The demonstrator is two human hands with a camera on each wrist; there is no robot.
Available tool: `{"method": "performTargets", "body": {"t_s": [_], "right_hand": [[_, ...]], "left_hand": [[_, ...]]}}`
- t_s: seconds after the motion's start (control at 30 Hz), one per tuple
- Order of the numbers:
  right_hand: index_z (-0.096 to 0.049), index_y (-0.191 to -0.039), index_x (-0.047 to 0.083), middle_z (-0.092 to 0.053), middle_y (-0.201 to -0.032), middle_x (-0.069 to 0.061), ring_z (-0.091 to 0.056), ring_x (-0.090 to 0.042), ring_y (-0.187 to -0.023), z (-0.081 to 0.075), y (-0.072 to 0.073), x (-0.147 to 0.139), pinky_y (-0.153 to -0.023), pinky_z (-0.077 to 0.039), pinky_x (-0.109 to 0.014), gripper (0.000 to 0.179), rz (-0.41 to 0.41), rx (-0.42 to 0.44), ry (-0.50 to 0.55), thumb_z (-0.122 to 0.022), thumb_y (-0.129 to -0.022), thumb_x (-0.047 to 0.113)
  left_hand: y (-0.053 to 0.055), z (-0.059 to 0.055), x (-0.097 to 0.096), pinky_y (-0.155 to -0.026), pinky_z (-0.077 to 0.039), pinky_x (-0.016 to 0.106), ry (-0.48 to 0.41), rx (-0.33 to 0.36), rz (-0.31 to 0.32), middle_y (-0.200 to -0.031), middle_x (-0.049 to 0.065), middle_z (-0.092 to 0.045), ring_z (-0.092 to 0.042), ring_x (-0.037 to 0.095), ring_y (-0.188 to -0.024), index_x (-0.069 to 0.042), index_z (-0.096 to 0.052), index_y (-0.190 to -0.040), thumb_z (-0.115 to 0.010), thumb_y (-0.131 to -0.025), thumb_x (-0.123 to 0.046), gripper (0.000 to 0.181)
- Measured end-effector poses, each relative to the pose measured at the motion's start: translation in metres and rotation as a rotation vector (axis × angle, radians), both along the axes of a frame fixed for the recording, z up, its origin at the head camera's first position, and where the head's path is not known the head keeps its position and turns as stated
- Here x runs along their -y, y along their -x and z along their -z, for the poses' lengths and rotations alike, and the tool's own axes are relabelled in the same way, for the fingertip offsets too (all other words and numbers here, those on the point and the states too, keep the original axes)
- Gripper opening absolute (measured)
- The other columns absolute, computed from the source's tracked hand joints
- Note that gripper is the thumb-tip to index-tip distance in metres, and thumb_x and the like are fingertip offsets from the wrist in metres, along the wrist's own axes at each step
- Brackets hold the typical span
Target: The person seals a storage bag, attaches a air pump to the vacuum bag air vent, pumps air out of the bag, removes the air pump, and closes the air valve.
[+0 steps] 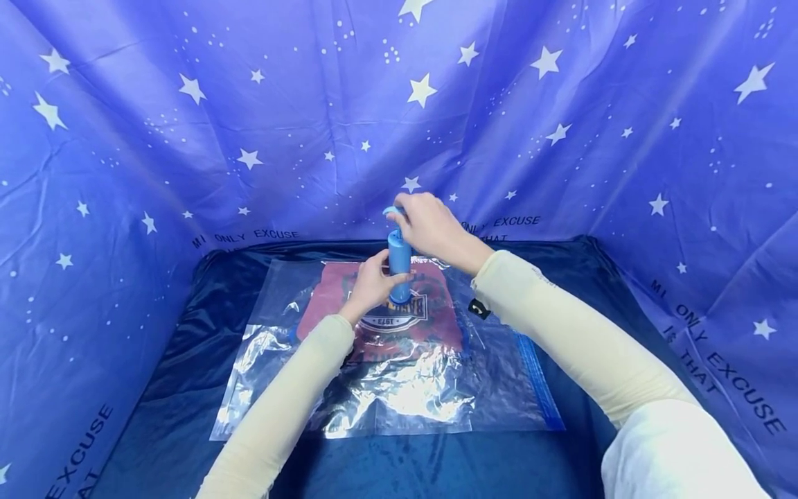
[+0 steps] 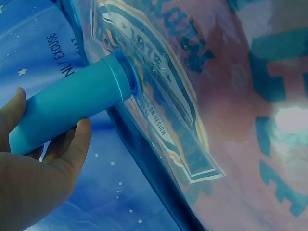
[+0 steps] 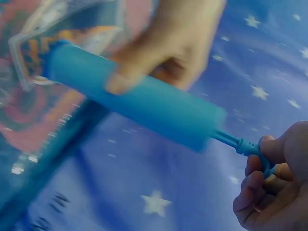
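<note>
A blue hand pump (image 1: pixel 400 258) stands upright on a clear plastic storage bag (image 1: pixel 268 409), its base meeting the bag over a red printed garment (image 1: pixel 324 305) inside. My left hand (image 1: pixel 374 283) grips the pump's barrel, with thumb and fingers around it; the left wrist view shows the barrel's foot (image 2: pixel 127 77) against the plastic. Above it, my right hand (image 1: pixel 430 220) holds the pump's ring handle (image 3: pixel 267 163) with curled fingers. In the right wrist view a short length of the plunger rod (image 3: pixel 225 139) shows between handle and barrel.
The bag lies on a dark blue cloth-covered table (image 1: pixel 511 464), with its blue zip strip (image 1: pixel 537 378) along the right side. Blue star-printed curtains (image 1: pixel 349 90) hang at the back and both sides. A small black tag (image 1: pixel 479 309) is by the right sleeve.
</note>
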State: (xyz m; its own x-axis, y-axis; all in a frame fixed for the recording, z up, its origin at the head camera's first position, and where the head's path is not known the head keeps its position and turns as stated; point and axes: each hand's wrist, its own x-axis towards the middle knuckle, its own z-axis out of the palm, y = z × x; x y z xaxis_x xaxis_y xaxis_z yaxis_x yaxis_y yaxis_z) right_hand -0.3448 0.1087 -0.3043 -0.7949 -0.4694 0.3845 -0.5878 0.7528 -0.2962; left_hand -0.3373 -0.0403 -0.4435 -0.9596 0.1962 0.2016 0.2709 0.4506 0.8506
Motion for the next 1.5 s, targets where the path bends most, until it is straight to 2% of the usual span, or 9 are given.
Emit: {"method": "performTargets", "body": {"t_s": [0.3,0.37,0.47,0.63,0.9,1.03,1.17,1.3,1.5], "right_hand": [[-0.070,-0.108,0.002,-0.058,-0.079,-0.007,-0.050,-0.021,-0.068,-0.076,-0.011,0.003,-0.070,-0.042,-0.032,0.026,0.001,-0.147,0.204,-0.056,-0.111,0.024],[-0.070,-0.107,0.002,-0.057,-0.078,-0.008,-0.050,-0.020,-0.067,-0.085,-0.014,0.004,-0.069,-0.041,-0.032,0.026,0.001,-0.178,0.227,-0.056,-0.111,0.024],[-0.070,-0.106,0.000,-0.056,-0.078,-0.008,-0.050,-0.020,-0.068,-0.087,-0.016,0.005,-0.070,-0.041,-0.031,0.026,-0.022,-0.222,0.254,-0.057,-0.111,0.022],[-0.072,-0.108,-0.001,-0.061,-0.082,-0.008,-0.052,-0.022,-0.071,-0.065,-0.013,0.003,-0.072,-0.045,-0.035,0.024,-0.032,-0.220,0.268,-0.059,-0.110,0.020],[-0.067,-0.107,0.000,-0.067,-0.086,-0.010,-0.060,-0.023,-0.070,0.018,0.000,-0.002,-0.065,-0.052,-0.037,0.025,0.025,-0.008,0.048,-0.059,-0.110,0.023],[-0.063,-0.100,0.001,-0.064,-0.082,-0.011,-0.059,-0.023,-0.068,0.030,0.004,0.002,-0.062,-0.050,-0.036,0.024,0.011,0.015,0.004,-0.058,-0.111,0.022],[-0.068,-0.103,0.000,-0.064,-0.081,-0.009,-0.057,-0.022,-0.067,0.011,0.004,0.005,-0.061,-0.049,-0.035,0.024,-0.001,0.011,0.050,-0.060,-0.110,0.022],[-0.073,-0.113,0.000,-0.065,-0.084,-0.008,-0.055,-0.021,-0.069,-0.029,-0.001,0.006,-0.068,-0.049,-0.034,0.026,0.017,-0.034,0.181,-0.062,-0.109,0.024],[-0.077,-0.112,0.002,-0.067,-0.080,-0.006,-0.058,-0.015,-0.061,-0.087,-0.014,0.005,-0.071,-0.046,-0.026,0.025,0.038,-0.153,0.325,-0.063,-0.108,0.024]], "left_hand": [[-0.002,0.003,0.001,-0.094,-0.058,0.046,0.007,0.024,-0.008,-0.120,0.017,-0.071,-0.071,0.034,-0.111,-0.005,-0.065,-0.132,-0.085,-0.092,-0.022,0.047],[-0.003,0.003,0.001,-0.094,-0.058,0.046,0.005,0.030,-0.006,-0.120,0.018,-0.070,-0.071,0.034,-0.111,-0.005,-0.065,-0.132,-0.085,-0.092,-0.021,0.048],[-0.003,0.004,0.002,-0.094,-0.058,0.045,-0.001,0.032,-0.009,-0.120,0.017,-0.070,-0.071,0.033,-0.111,-0.005,-0.065,-0.132,-0.085,-0.092,-0.020,0.047],[-0.004,0.005,0.000,-0.094,-0.058,0.046,0.006,0.024,0.005,-0.119,0.016,-0.070,-0.070,0.033,-0.111,-0.006,-0.065,-0.129,-0.085,-0.093,-0.020,0.044],[0.001,0.004,-0.002,-0.094,-0.058,0.044,-0.010,-0.002,0.047,-0.122,0.019,-0.071,-0.071,0.036,-0.110,-0.005,-0.063,-0.135,-0.084,-0.093,-0.016,0.048],[0.004,0.002,0.001,-0.092,-0.058,0.044,0.003,-0.016,0.023,-0.123,0.017,-0.071,-0.072,0.034,-0.108,-0.007,-0.064,-0.133,-0.084,-0.094,-0.018,0.045],[0.004,0.002,0.004,-0.090,-0.059,0.044,0.005,0.003,0.016,-0.122,0.018,-0.071,-0.072,0.034,-0.108,-0.006,-0.063,-0.133,-0.083,-0.094,-0.019,0.046],[0.004,0.001,0.004,-0.091,-0.059,0.046,0.004,0.022,0.020,-0.122,0.017,-0.070,-0.070,0.034,-0.111,-0.007,-0.062,-0.132,-0.083,-0.095,-0.020,0.044],[0.001,0.003,0.001,-0.096,-0.057,0.049,-0.017,0.028,0.022,-0.125,0.018,-0.069,-0.068,0.036,-0.114,-0.006,-0.061,-0.135,-0.082,-0.095,-0.018,0.046]]}}
